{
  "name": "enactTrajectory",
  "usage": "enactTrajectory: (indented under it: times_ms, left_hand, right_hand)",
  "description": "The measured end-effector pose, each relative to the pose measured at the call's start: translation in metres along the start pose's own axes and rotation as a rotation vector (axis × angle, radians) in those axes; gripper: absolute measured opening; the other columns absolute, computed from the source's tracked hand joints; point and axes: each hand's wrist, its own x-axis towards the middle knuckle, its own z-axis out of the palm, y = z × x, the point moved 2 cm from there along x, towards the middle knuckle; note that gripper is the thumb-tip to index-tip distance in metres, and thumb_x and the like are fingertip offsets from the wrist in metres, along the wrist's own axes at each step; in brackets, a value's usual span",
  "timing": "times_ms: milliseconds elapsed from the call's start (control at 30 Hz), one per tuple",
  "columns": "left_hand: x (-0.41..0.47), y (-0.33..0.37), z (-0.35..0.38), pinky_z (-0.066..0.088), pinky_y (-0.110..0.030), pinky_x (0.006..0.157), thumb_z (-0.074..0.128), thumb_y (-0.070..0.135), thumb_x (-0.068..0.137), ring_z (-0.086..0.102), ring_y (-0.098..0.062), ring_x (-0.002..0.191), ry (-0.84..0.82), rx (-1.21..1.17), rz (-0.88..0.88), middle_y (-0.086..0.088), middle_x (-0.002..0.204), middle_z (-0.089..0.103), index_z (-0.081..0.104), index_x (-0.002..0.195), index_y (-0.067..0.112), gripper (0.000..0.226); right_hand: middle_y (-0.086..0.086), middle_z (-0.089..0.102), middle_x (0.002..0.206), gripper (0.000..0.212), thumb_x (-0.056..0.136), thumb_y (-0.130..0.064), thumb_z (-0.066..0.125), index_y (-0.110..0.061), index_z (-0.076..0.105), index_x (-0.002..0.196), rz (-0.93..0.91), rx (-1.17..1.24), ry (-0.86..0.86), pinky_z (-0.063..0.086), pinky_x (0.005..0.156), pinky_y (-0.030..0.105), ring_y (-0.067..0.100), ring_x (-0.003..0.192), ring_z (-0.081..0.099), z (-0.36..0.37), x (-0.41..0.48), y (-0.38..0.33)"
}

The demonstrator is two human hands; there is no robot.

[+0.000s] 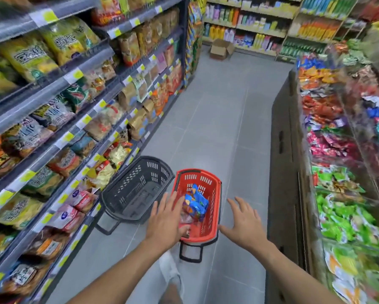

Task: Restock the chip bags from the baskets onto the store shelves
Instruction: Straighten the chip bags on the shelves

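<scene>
A red basket (pixel 212 189) stands on the aisle floor just ahead of me, with a blue chip bag (pixel 197 204) and a pinkish bag (pixel 185 218) inside. Left of it stands a black basket (pixel 138 185) with nothing visible in it. My left hand (pixel 165 220) reaches over the red basket's near left rim, fingers spread and straight, holding nothing. My right hand (pixel 244 222) hovers to the right of the red basket, fingers also spread, holding nothing. The store shelves (pixel 78 126) run along the left, packed with snack bags.
A dark counter (pixel 287 150) with bins of wrapped snacks (pixel 342 194) lines the right side. A cardboard box (pixel 220 49) sits on the floor at the far end before shelves of bottles. Grey tiled floor (pixel 217 110) stretches between. My white shoe (pixel 170 268) shows below.
</scene>
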Motion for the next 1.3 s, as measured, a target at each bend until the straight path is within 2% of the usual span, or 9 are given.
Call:
enactTrajectory:
  times_ms: [200, 333, 533, 800, 967, 1033, 1100, 1200, 1300]
  left_hand:
    - [0.1, -0.024, 0.022, 0.006, -0.045, 0.129, 0.059, 0.062, 0.095, -0.002, -0.024, 0.162, -0.106, -0.076, -0.038, 0.0, 0.175, 0.004, 0.007, 0.167, 0.027, 0.096]
    - [0.154, -0.034, 0.045, 0.009, -0.043, 0.129, 0.061, 0.059, 0.096, 0.001, -0.023, 0.162, -0.173, -0.132, -0.066, 0.002, 0.175, 0.005, 0.013, 0.166, 0.026, 0.092]
    - [0.219, -0.051, 0.107, 0.021, -0.038, 0.127, 0.063, 0.042, 0.101, 0.02, -0.024, 0.157, -0.218, -0.331, -0.187, -0.002, 0.17, 0.025, 0.023, 0.163, 0.021, 0.077]
    - [0.289, -0.08, 0.236, 0.035, -0.035, 0.118, 0.063, 0.016, 0.099, 0.044, -0.03, 0.145, -0.273, -0.51, -0.435, -0.008, 0.157, 0.048, 0.037, 0.159, 0.017, 0.065]
    - [0.318, -0.095, 0.324, 0.042, -0.029, 0.107, 0.053, 0.015, 0.103, 0.054, -0.024, 0.137, -0.277, -0.619, -0.592, -0.006, 0.155, 0.052, 0.044, 0.156, 0.022, 0.054]
    - [0.33, -0.102, 0.358, 0.052, -0.025, 0.088, 0.048, 0.012, 0.105, 0.065, -0.01, 0.111, -0.281, -0.702, -0.663, -0.004, 0.148, 0.06, 0.051, 0.151, 0.028, 0.049]
    - [0.342, -0.11, 0.396, 0.053, -0.022, 0.069, 0.048, 0.009, 0.103, 0.062, 0.001, 0.084, -0.29, -0.761, -0.718, -0.002, 0.137, 0.067, 0.057, 0.144, 0.028, 0.045]
    - [0.356, -0.122, 0.443, 0.05, -0.023, 0.066, 0.051, 0.013, 0.101, 0.067, -0.014, 0.089, -0.311, -0.768, -0.77, -0.004, 0.137, 0.067, 0.054, 0.148, 0.026, 0.048]
    - [0.371, -0.131, 0.478, 0.045, -0.024, 0.066, 0.051, 0.008, 0.101, 0.065, -0.02, 0.092, -0.306, -0.817, -0.792, -0.006, 0.132, 0.067, 0.05, 0.151, 0.021, 0.051]
  right_hand:
    - [0.001, 0.023, 0.167, 0.096, 0.082, -0.067, 0.064, -0.028, 0.023, 0.16, 0.007, 0.031, -0.124, 0.027, 0.123, 0.042, 0.021, 0.154, 0.022, 0.017, 0.107, 0.008]
    - [0.002, 0.03, 0.164, 0.091, 0.086, -0.056, 0.07, -0.023, 0.028, 0.159, 0.007, 0.073, -0.215, 0.033, 0.118, 0.039, 0.023, 0.148, 0.032, 0.038, 0.167, 0.013]
    - [0.0, 0.039, 0.156, 0.09, 0.084, -0.054, 0.071, -0.022, 0.031, 0.157, 0.04, 0.154, -0.383, 0.045, 0.112, 0.041, 0.022, 0.137, 0.046, 0.094, 0.247, 0.04]
    - [0.014, 0.048, 0.149, 0.076, 0.088, -0.026, 0.078, -0.006, 0.041, 0.151, 0.003, 0.146, -0.555, 0.032, 0.111, 0.03, 0.032, 0.138, 0.046, 0.204, 0.35, 0.079]
    - [0.018, 0.064, 0.131, 0.054, 0.09, -0.011, 0.073, 0.0, 0.053, 0.138, 0.083, 0.164, -0.554, 0.037, 0.093, 0.029, 0.036, 0.123, 0.057, 0.261, 0.407, 0.101]
    - [0.013, 0.069, 0.124, 0.05, 0.089, -0.012, 0.073, -0.004, 0.057, 0.136, 0.097, 0.174, -0.57, 0.041, 0.088, 0.029, 0.033, 0.117, 0.063, 0.295, 0.423, 0.107]
    - [0.012, 0.07, 0.124, 0.054, 0.09, -0.019, 0.073, -0.006, 0.055, 0.139, 0.077, 0.181, -0.605, 0.047, 0.093, 0.032, 0.032, 0.117, 0.066, 0.337, 0.436, 0.114]
    - [0.018, 0.065, 0.133, 0.06, 0.095, -0.024, 0.069, -0.001, 0.048, 0.146, 0.063, 0.157, -0.686, 0.045, 0.101, 0.036, 0.035, 0.123, 0.062, 0.395, 0.452, 0.119]
    - [0.021, 0.064, 0.131, 0.055, 0.097, -0.024, 0.066, 0.0, 0.048, 0.143, 0.059, 0.109, -0.723, 0.045, 0.096, 0.037, 0.037, 0.121, 0.06, 0.44, 0.468, 0.117]
